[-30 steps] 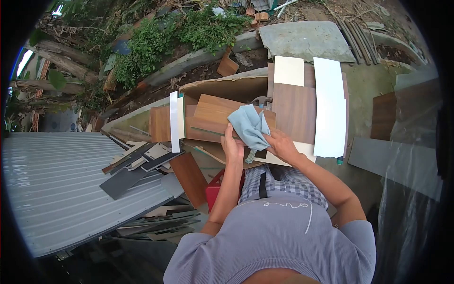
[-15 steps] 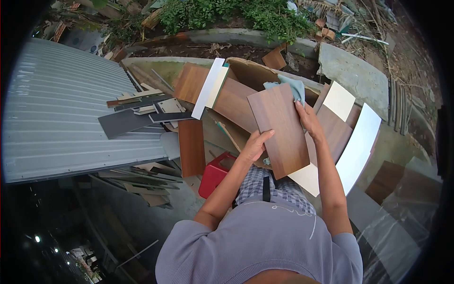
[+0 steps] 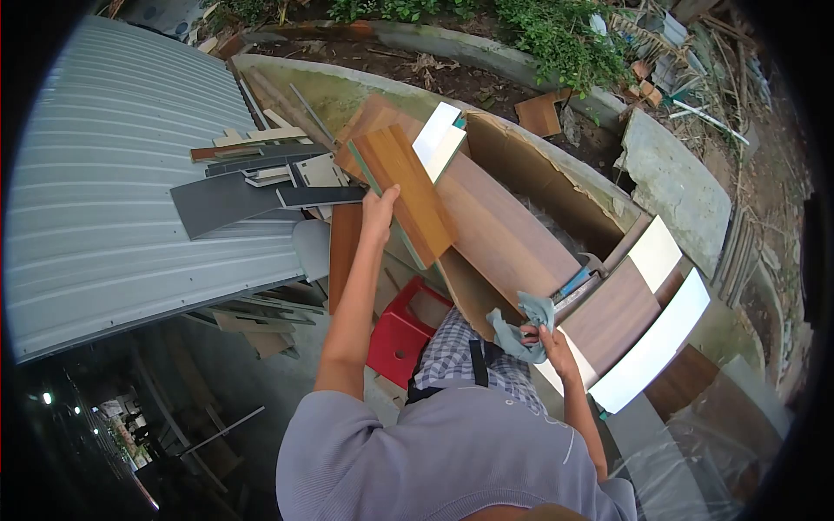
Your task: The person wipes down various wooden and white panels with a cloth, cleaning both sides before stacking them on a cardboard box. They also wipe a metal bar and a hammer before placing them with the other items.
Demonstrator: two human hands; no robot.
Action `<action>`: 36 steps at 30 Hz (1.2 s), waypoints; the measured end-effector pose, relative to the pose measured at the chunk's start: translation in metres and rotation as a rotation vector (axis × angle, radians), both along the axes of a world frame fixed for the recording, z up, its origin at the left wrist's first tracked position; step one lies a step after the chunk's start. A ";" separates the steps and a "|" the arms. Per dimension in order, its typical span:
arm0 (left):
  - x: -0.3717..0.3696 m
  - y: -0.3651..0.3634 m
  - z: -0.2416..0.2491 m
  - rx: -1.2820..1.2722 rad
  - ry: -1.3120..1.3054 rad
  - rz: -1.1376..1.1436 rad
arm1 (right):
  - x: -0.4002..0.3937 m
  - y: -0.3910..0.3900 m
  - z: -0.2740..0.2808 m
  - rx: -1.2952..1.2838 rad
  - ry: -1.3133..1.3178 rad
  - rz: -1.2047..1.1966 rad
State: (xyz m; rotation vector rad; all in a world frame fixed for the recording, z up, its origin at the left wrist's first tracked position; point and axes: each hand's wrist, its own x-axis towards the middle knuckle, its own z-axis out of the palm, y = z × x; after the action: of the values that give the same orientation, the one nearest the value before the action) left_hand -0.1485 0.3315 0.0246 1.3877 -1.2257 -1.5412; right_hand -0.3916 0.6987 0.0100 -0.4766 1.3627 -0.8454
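My left hand (image 3: 380, 214) is closed on the left edge of a narrow wood-grain board (image 3: 401, 187) with green edging, thumb on its upper face. That board overlaps a brown panel and a white strip (image 3: 437, 139) behind it. Lower right, my right hand (image 3: 556, 349) grips a bunched grey-blue cloth (image 3: 523, 328). Between the hands a long brown wood-grain board (image 3: 512, 227) slants across an open cardboard box (image 3: 556, 165). A blue-and-grey tool (image 3: 575, 282) rests by the board's right end.
Stacked white and brown panels (image 3: 651, 347) lie at my right. A red plastic stool (image 3: 401, 334) stands by my left leg. Dark and pale offcuts (image 3: 261, 187) lie on a corrugated metal sheet (image 3: 130, 174) at the left. A low concrete wall (image 3: 382, 87) curves behind the box.
The brown board held in both hands before is no longer between them. My left hand has moved left onto a narrow board; my right hand has come down nearer my body with the cloth.
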 end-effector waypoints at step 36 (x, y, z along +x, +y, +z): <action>-0.030 -0.200 -0.194 -0.075 -1.364 -0.563 | 0.034 -0.044 0.005 0.275 0.163 -0.498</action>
State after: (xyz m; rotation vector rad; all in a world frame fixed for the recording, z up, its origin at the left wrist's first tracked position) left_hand -0.1790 0.1314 -0.1699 2.2360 -2.5786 -0.6446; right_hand -0.3578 0.6542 0.0155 0.0157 1.7553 -1.0131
